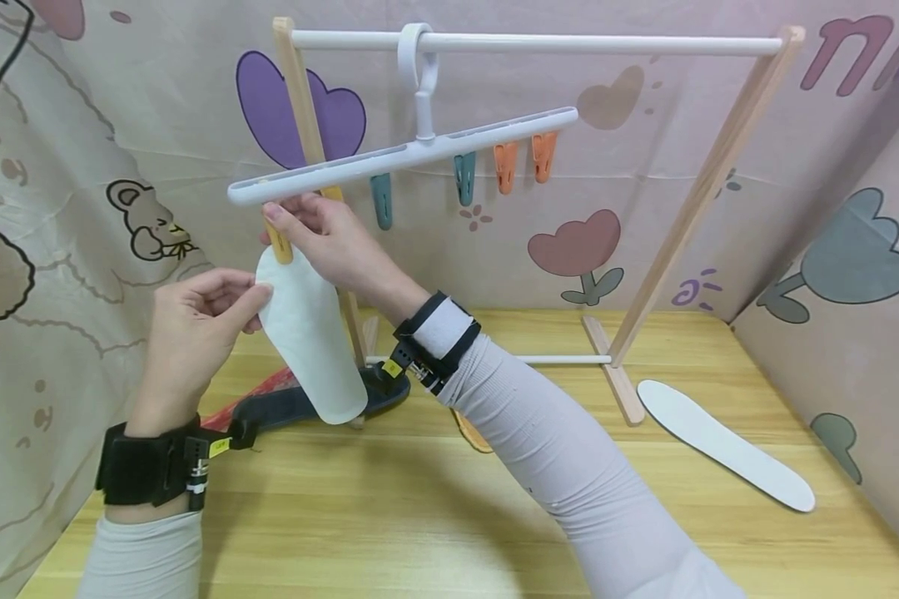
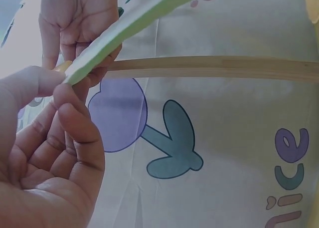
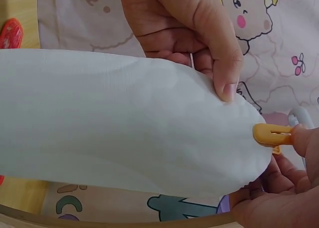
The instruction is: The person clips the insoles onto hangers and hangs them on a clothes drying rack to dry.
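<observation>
A white insole (image 1: pixel 307 341) hangs at a slant below the left end of a white clip hanger (image 1: pixel 404 156). My left hand (image 1: pixel 198 333) pinches the insole's edge near its top between thumb and fingers. With its thumb on a yellow clothespin (image 1: pixel 279 245), my right hand (image 1: pixel 340 245) grips the clip just under the hanger bar. In the right wrist view, the clip's tip (image 3: pixel 264 134) overlaps the insole's rounded end, and some right fingers lie behind that end. The hanger tilts down to the left on its hook.
A wooden rack with a white top rail (image 1: pixel 607 44) carries the hanger. Teal clips (image 1: pixel 464 179) and orange clips (image 1: pixel 505 168) hang further right. Another white insole (image 1: pixel 727 445) lies on the table's right. Behind the held insole lie a dark blue strip-like piece (image 1: pixel 285 409) and something red (image 1: pixel 247 395).
</observation>
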A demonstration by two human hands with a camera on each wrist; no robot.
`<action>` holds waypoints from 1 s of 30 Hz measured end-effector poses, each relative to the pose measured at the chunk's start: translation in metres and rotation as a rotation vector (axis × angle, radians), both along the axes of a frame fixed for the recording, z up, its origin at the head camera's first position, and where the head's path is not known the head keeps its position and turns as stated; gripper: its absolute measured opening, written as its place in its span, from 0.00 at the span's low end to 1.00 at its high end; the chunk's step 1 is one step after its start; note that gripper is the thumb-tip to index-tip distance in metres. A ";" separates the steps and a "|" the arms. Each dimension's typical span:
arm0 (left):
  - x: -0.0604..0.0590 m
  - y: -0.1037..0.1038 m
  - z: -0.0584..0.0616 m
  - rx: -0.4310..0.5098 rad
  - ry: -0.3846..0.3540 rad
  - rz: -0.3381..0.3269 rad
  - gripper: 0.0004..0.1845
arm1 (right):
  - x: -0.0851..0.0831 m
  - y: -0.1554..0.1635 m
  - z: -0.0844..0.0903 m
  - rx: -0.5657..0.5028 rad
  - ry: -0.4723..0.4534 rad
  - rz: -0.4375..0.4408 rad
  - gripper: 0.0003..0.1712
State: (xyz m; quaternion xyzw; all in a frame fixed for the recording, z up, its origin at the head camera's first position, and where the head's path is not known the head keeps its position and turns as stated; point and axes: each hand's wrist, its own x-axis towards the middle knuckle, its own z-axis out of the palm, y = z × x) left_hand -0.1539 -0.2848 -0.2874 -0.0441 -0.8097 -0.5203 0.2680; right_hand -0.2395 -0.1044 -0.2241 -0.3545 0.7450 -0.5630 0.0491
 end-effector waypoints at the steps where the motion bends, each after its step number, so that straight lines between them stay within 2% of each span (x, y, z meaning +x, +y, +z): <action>1: 0.000 0.000 0.000 0.000 -0.002 0.000 0.09 | 0.000 0.000 0.000 -0.001 -0.001 0.001 0.21; 8: -0.002 -0.002 -0.001 -0.030 -0.035 0.008 0.09 | -0.002 0.005 -0.002 0.021 -0.002 0.009 0.26; 15: -0.006 -0.006 -0.005 -0.040 -0.051 -0.034 0.04 | -0.004 0.010 -0.005 0.052 0.021 0.015 0.27; 25: -0.008 -0.009 -0.006 -0.060 -0.062 -0.037 0.07 | -0.005 0.015 -0.010 0.126 0.036 -0.010 0.28; 30: -0.005 -0.006 -0.004 -0.056 -0.067 -0.008 0.10 | -0.002 0.018 -0.013 0.161 0.044 -0.003 0.29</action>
